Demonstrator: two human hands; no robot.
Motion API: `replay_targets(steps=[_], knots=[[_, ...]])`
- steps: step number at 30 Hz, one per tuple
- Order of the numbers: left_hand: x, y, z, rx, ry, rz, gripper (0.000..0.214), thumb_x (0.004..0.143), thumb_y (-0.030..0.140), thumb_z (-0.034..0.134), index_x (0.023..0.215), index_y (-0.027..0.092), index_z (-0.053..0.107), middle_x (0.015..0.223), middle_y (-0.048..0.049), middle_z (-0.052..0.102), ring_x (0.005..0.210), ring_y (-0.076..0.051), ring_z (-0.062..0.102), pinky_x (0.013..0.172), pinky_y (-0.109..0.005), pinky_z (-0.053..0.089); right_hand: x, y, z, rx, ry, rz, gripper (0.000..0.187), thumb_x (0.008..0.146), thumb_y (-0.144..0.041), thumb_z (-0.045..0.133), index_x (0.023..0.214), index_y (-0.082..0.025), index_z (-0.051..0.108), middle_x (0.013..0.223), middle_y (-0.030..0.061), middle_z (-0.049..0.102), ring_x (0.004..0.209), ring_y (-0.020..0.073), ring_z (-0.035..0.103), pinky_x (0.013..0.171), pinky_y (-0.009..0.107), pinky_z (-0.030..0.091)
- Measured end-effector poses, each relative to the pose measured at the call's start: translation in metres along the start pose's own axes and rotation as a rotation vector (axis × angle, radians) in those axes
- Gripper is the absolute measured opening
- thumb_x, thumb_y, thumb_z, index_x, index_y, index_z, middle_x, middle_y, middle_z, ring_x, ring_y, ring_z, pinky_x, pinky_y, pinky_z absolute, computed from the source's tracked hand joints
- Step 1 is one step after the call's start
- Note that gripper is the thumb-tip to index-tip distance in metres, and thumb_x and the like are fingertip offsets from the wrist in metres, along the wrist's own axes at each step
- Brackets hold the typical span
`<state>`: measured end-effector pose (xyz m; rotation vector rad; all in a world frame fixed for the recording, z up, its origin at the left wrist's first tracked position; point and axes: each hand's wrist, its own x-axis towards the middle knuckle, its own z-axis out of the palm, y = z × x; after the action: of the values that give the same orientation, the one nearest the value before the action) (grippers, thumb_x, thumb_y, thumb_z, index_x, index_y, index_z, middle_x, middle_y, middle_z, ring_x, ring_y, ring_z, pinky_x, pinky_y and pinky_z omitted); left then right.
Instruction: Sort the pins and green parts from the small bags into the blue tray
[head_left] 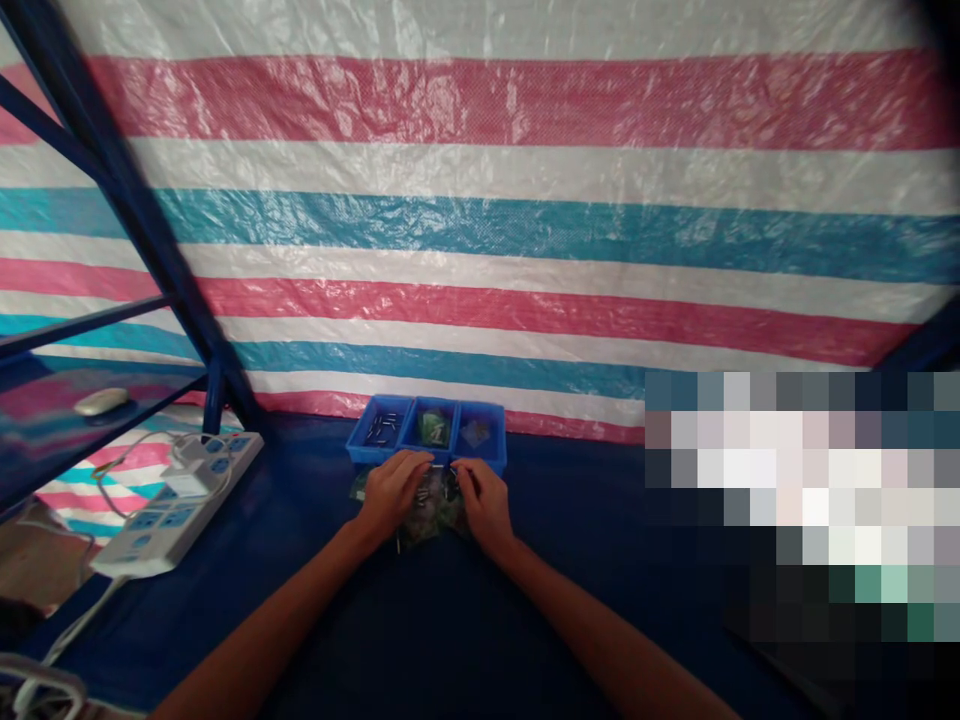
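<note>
Both hands are close together over a clear plastic bag (421,522) that lies on the dark blue table (405,630). My left hand (391,492) has its fingers closed, with a thin, bright metal piece (437,466) at the tips. My right hand (486,502) pinches a small dark thing too small to name. Several small metal pins show on the bag between the hands. Just beyond stands a blue tray (426,455) with three compartments: dark pins (382,428) on the left, a greenish plastic bag (433,428) in the middle, and a small clear bag (475,433) on the right.
On the left, a white power strip (176,515) with a plugged-in adapter (189,470) and cables lies along the table edge. A white mouse (101,402) rests on a shelf there. Blue metal posts (142,230) and a striped plastic sheet (525,220) stand behind. The right side is pixelated.
</note>
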<state>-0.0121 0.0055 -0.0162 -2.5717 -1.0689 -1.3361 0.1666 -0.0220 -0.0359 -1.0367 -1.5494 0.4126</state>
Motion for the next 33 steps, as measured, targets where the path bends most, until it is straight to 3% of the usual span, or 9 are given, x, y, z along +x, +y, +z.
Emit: replay_targets(steps=[7,18,33], knots=[[-0.002,0.007,0.000,0.066,0.032,0.035,0.019,0.091,0.020,0.049,0.103,0.016,0.063,0.084,-0.0062,0.069,0.077,-0.016,0.064,0.073,-0.028,0.052,-0.003,-0.003,-0.002,-0.026,-0.055,-0.070,0.021,0.092,-0.026,0.044,0.095,-0.018,0.063,0.082,0.0048,0.063,0.074,0.0168,0.059,0.070,0.028,0.045],[-0.003,0.015,0.000,0.069,0.093,0.072,0.018,0.092,0.022,0.048,0.100,0.016,0.063,0.086,-0.0064,0.071,0.077,-0.016,0.065,0.074,-0.027,0.052,-0.003,-0.003,-0.002,-0.050,-0.077,-0.167,0.020,0.092,-0.028,0.048,0.092,-0.017,0.065,0.078,0.0047,0.063,0.071,0.0152,0.058,0.068,0.026,0.046],[0.005,0.024,-0.005,0.000,0.063,-0.082,0.016,0.091,0.027,0.051,0.090,0.017,0.063,0.084,-0.0049,0.066,0.081,-0.016,0.061,0.078,-0.030,0.048,-0.002,-0.006,-0.005,-0.041,-0.016,-0.066,0.027,0.094,-0.033,0.042,0.088,-0.017,0.064,0.079,0.0053,0.064,0.075,0.0166,0.059,0.073,0.028,0.046]])
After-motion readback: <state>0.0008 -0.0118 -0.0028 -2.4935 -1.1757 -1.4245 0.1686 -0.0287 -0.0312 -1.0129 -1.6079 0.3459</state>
